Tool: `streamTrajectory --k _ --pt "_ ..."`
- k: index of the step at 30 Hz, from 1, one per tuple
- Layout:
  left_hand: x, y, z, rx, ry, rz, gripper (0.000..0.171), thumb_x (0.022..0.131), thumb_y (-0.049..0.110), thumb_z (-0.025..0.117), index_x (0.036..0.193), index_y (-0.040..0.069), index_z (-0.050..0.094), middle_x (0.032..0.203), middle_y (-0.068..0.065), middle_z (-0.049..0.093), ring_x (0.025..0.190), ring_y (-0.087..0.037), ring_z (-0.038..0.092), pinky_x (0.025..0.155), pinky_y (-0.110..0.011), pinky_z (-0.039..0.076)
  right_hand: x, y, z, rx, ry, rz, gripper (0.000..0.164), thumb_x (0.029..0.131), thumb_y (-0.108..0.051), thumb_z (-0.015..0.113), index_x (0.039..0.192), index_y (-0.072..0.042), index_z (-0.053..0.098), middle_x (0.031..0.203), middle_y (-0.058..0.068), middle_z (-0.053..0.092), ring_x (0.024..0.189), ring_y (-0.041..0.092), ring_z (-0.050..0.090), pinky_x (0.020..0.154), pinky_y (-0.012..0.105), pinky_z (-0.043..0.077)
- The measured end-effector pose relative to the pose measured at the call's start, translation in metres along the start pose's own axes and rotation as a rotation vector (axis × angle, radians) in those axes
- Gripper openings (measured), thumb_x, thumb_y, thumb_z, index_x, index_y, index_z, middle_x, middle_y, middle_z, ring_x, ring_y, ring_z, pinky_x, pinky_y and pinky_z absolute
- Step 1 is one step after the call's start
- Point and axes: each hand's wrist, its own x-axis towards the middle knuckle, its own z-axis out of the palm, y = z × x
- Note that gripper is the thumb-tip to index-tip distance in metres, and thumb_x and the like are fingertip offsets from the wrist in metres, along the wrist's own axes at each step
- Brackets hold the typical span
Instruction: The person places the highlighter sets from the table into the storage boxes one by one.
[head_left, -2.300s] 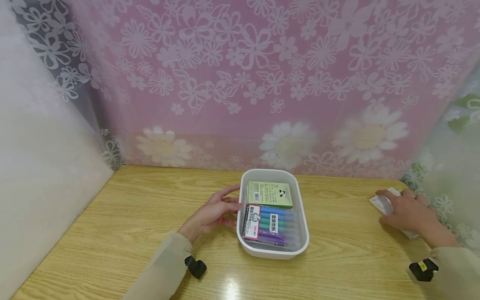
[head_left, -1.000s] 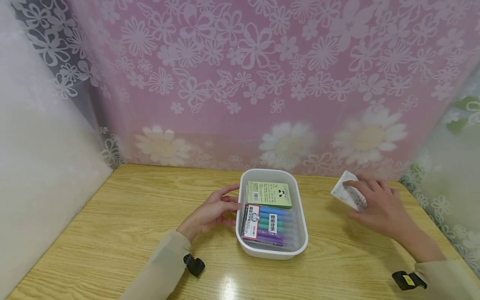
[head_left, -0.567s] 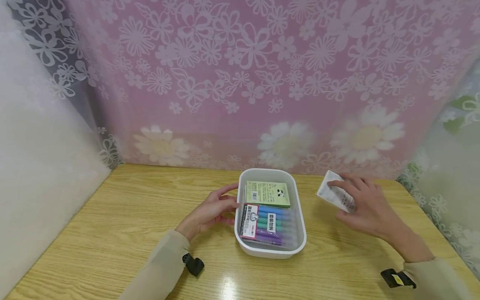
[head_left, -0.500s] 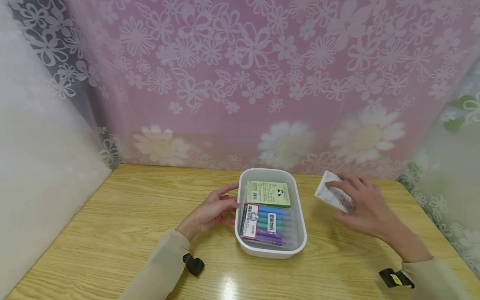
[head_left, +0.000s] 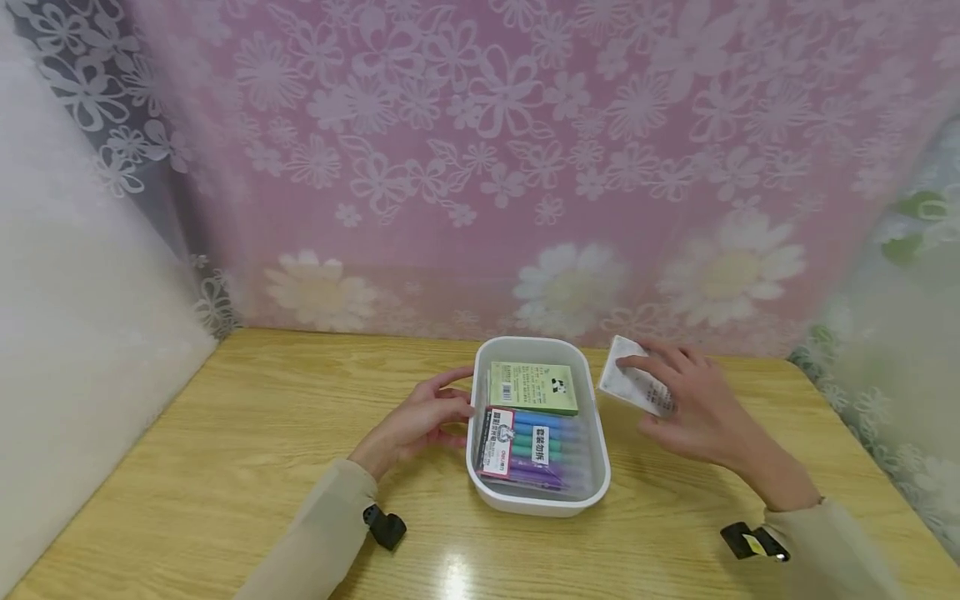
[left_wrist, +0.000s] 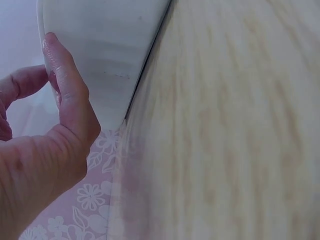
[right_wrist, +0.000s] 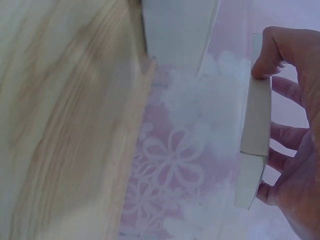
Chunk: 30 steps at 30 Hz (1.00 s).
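A white plastic bin (head_left: 536, 505) stands on the table. My left hand (head_left: 408, 425) rests its fingertips against the bin's left side; the left wrist view shows the fingers (left_wrist: 70, 85) touching its outer wall. Inside lie a green packet (head_left: 528, 388) with a panda picture and, nearer me, a clear pack of coloured pens (head_left: 536, 446). To the right of the bin, my right hand (head_left: 697, 408) grips a small, flat white box (head_left: 628, 377) with grey print. The box is tilted above the table, close to the bin's rim. In the right wrist view the thumb presses one edge of the box (right_wrist: 257, 117).
The wooden table (head_left: 300, 467) reaches back to a pink flowered curtain (head_left: 450, 167). Pale sheets hang at the left (head_left: 90, 333) and right (head_left: 900, 333) sides. Both wrists carry small black cameras.
My right hand has lifted the white box off the table at the far right and carried it left, close to the bin. The left hand has stayed at the bin's side.
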Motion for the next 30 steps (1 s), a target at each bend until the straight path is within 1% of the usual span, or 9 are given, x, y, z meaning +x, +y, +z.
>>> streamTrajectory --k 3,8,15,17,19,23,30 --pt "0.0 0.0 0.0 0.002 0.003 0.002 0.071 0.092 0.005 0.064 0.157 0.018 0.039 0.115 -0.009 0.062 0.095 -0.018 0.067 0.066 -0.031 0.063 0.008 -0.005 0.004 0.018 -0.009 -0.019 0.065 0.066 -0.017 0.076 0.129 -0.021 0.064 0.144 0.02 0.056 0.113 0.039 0.053 0.079 0.056 0.043" --pt "0.0 0.001 0.0 0.012 0.002 0.002 0.071 0.092 0.006 0.064 0.157 0.019 0.039 0.118 -0.011 0.062 0.096 -0.018 0.067 0.067 -0.032 0.063 0.018 -0.011 0.008 0.027 -0.005 -0.066 0.066 0.066 -0.018 0.078 0.131 -0.02 0.064 0.146 0.019 0.055 0.117 0.041 0.054 0.086 0.06 0.045" --pt "-0.001 0.002 0.0 0.006 -0.005 0.004 0.071 0.092 0.005 0.063 0.158 0.018 0.038 0.119 -0.012 0.061 0.095 -0.018 0.067 0.066 -0.031 0.063 0.031 -0.019 0.01 0.028 0.003 -0.135 0.063 0.068 -0.017 0.082 0.129 -0.02 0.066 0.145 0.018 0.055 0.119 0.043 0.055 0.083 0.063 0.053" --pt "-0.001 0.003 -0.001 0.005 -0.012 0.005 0.071 0.092 0.005 0.063 0.158 0.018 0.037 0.118 -0.012 0.062 0.095 -0.018 0.067 0.067 -0.032 0.064 0.035 -0.02 0.011 0.026 -0.005 -0.147 0.062 0.069 -0.017 0.082 0.129 -0.02 0.066 0.145 0.018 0.055 0.12 0.043 0.054 0.085 0.065 0.052" --pt "-0.002 0.003 -0.001 0.005 -0.018 0.005 0.071 0.093 0.006 0.063 0.158 0.018 0.037 0.118 -0.011 0.062 0.095 -0.018 0.067 0.067 -0.032 0.064 0.038 -0.022 0.011 0.026 -0.019 -0.15 0.061 0.07 -0.018 0.083 0.129 -0.021 0.066 0.145 0.017 0.055 0.123 0.043 0.053 0.089 0.069 0.049" --pt "-0.002 0.004 -0.001 0.005 -0.021 -0.001 0.072 0.093 0.006 0.063 0.158 0.019 0.037 0.116 -0.009 0.061 0.096 -0.018 0.067 0.068 -0.032 0.064 0.044 -0.025 0.013 0.033 -0.052 -0.16 0.062 0.071 -0.018 0.085 0.13 -0.02 0.066 0.148 0.017 0.054 0.126 0.042 0.052 0.092 0.071 0.047" --pt "-0.002 0.004 -0.003 0.014 -0.017 -0.009 0.071 0.093 0.006 0.062 0.158 0.019 0.037 0.118 -0.01 0.061 0.097 -0.019 0.067 0.069 -0.033 0.064 0.054 -0.029 0.017 0.062 -0.098 -0.179 0.061 0.073 -0.017 0.085 0.13 -0.021 0.065 0.15 0.016 0.052 0.124 0.039 0.052 0.092 0.066 0.049"
